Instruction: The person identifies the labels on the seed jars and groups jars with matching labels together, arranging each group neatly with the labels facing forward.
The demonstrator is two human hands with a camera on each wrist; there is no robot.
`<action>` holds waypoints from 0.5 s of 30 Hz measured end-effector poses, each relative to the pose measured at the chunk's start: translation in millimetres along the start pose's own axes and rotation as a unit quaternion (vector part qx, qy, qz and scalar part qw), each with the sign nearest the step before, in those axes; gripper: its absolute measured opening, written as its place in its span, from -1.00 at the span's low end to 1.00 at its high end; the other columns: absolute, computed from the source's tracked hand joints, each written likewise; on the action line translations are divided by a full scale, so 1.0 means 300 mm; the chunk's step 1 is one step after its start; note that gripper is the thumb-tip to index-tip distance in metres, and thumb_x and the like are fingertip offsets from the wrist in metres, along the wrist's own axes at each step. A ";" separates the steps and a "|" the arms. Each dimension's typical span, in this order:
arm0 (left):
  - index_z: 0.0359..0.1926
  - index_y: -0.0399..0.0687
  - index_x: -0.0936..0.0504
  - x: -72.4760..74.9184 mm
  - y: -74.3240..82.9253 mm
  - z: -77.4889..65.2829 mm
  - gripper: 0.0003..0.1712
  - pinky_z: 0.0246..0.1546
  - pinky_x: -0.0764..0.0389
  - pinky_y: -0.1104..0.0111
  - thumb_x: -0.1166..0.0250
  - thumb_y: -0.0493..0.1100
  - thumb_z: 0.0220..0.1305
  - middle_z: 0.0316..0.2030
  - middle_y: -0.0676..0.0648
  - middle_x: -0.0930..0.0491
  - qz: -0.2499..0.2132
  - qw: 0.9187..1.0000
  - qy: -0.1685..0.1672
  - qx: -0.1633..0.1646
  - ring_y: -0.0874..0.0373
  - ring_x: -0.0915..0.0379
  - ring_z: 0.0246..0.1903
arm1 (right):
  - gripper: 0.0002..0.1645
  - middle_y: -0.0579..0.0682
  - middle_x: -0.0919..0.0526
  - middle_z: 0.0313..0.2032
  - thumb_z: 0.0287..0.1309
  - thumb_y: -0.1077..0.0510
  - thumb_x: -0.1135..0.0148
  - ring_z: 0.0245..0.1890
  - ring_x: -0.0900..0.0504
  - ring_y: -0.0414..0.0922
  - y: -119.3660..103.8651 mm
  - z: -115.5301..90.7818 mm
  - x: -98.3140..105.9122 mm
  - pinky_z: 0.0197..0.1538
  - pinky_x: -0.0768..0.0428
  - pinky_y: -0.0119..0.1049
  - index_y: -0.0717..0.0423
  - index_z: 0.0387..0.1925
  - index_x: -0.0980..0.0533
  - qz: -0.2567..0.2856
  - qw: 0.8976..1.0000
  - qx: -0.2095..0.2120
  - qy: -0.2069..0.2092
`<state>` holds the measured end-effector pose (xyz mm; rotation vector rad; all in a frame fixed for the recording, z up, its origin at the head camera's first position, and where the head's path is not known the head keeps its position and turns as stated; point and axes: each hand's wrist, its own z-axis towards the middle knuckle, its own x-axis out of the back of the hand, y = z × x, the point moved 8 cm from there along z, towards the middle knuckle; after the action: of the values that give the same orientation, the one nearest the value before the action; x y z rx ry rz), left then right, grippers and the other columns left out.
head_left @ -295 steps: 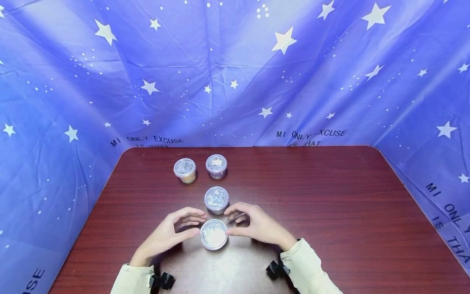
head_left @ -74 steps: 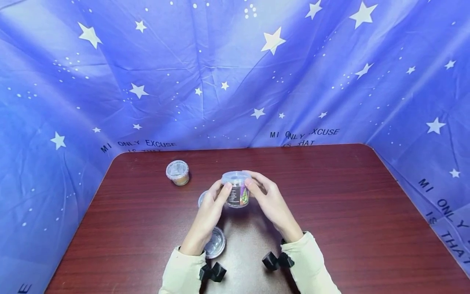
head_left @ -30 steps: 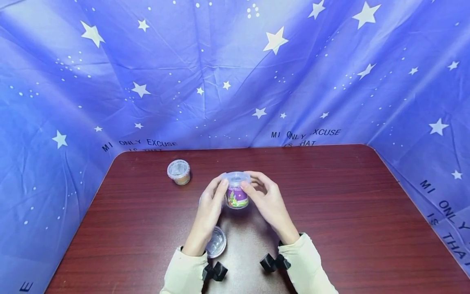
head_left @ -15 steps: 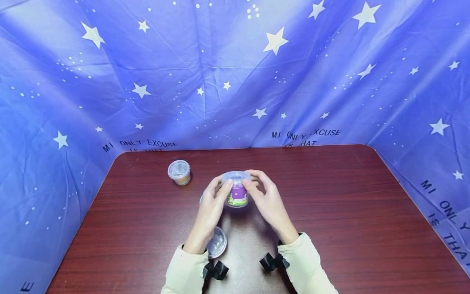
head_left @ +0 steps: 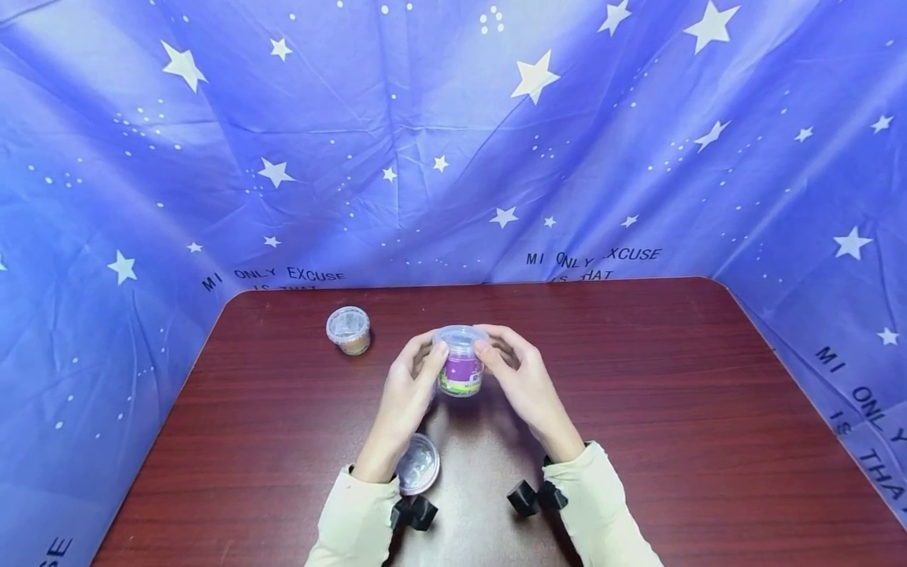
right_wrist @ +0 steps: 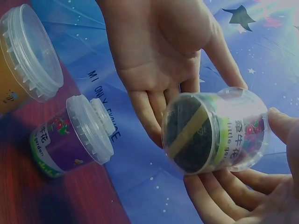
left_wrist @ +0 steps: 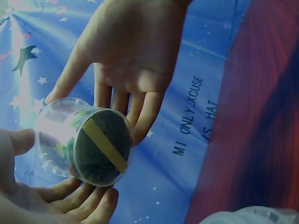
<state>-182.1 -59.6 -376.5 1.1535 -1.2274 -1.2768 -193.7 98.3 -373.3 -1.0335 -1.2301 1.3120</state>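
Both hands hold a small clear plastic tub (head_left: 462,372) with a translucent lid, raised over the middle of the table. My left hand (head_left: 405,386) grips its left side and my right hand (head_left: 523,386) its right side, thumbs facing me near the lid. In the head view the tub's label is purple and green. From the right wrist, the tub (right_wrist: 229,135) shows "little garden" lettering and Chinese characters. Its underside shows dark contents crossed by a yellow strip, which the left wrist view of the tub (left_wrist: 100,144) shows too.
A similar lidded tub (head_left: 349,331) with tan contents stands at the back left. Another tub (head_left: 420,466) is near my left wrist, partly covered by it. A purple-labelled tub (right_wrist: 70,140) shows in the right wrist view. Star-printed blue cloth (head_left: 453,118) surrounds the red-brown table (head_left: 673,409).
Earlier my hands were around the nearest tub; the back right tub has since left its spot, and both hands now hold a tub up. They have turned it from black text to purple label.
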 end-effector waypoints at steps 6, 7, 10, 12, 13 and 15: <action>0.27 -0.15 -0.46 -0.005 0.004 -0.006 -0.50 0.06 -0.54 0.37 -0.22 -0.02 0.43 0.06 -0.17 -0.60 0.010 1.000 0.011 -0.005 0.11 -0.55 0.02 | -0.59 0.04 -0.64 -0.06 0.27 0.08 -0.32 -0.10 -0.61 -0.13 -0.014 0.001 0.001 -0.05 -0.59 -0.36 0.10 0.10 -0.52 -0.014 0.999 0.012 0.031; 0.27 -0.13 -0.46 -0.008 0.004 -0.007 -0.49 0.07 -0.54 0.36 -0.23 -0.01 0.41 0.06 -0.16 -0.60 0.011 1.000 0.009 -0.003 0.11 -0.55 0.03 | -0.59 0.03 -0.64 -0.08 0.25 0.09 -0.33 -0.11 -0.61 -0.13 -0.015 0.000 -0.001 -0.07 -0.59 -0.36 0.10 0.09 -0.51 -0.012 0.999 0.011 0.033; 0.27 -0.10 -0.47 -0.014 0.005 -0.008 -0.48 0.09 -0.55 0.34 -0.26 0.01 0.39 0.04 -0.14 -0.62 0.014 1.000 0.007 0.003 0.13 -0.56 0.02 | -0.60 0.02 -0.62 -0.12 0.24 0.10 -0.34 -0.13 -0.61 -0.12 -0.018 -0.002 -0.005 -0.12 -0.60 -0.35 0.11 0.06 -0.48 -0.008 0.999 0.008 0.034; 0.26 -0.12 -0.48 -0.014 0.006 -0.006 -0.49 0.07 -0.55 0.35 -0.25 0.00 0.40 0.03 -0.15 -0.62 0.012 1.000 0.004 0.004 0.13 -0.56 0.00 | -0.61 0.02 -0.61 -0.13 0.26 0.12 -0.32 -0.14 -0.60 -0.14 -0.019 -0.003 -0.005 -0.13 -0.59 -0.36 0.13 0.07 -0.47 -0.006 0.999 0.008 0.032; 0.26 -0.15 -0.48 -0.015 0.006 -0.004 -0.50 0.08 -0.54 0.36 -0.23 -0.01 0.41 0.04 -0.17 -0.61 0.009 1.000 -0.001 0.005 0.12 -0.56 0.01 | -0.62 0.01 -0.60 -0.13 0.27 0.13 -0.30 -0.15 -0.60 -0.15 -0.020 -0.003 -0.005 -0.13 -0.58 -0.37 0.14 0.07 -0.46 -0.005 0.999 0.009 0.031; 0.26 -0.19 -0.47 -0.015 0.004 0.000 -0.50 0.09 -0.53 0.35 -0.20 -0.02 0.44 0.06 -0.19 -0.61 0.001 1.000 -0.011 0.009 0.11 -0.55 0.02 | -0.64 0.01 -0.59 -0.13 0.31 0.14 -0.26 -0.17 -0.59 -0.18 -0.022 -0.004 -0.003 -0.11 -0.57 -0.39 0.16 0.07 -0.45 -0.002 1.000 0.008 0.029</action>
<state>-181.9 -55.0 -375.2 1.1537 -1.2576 -1.2824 -191.6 97.4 -367.0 -1.0493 -1.1759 1.2791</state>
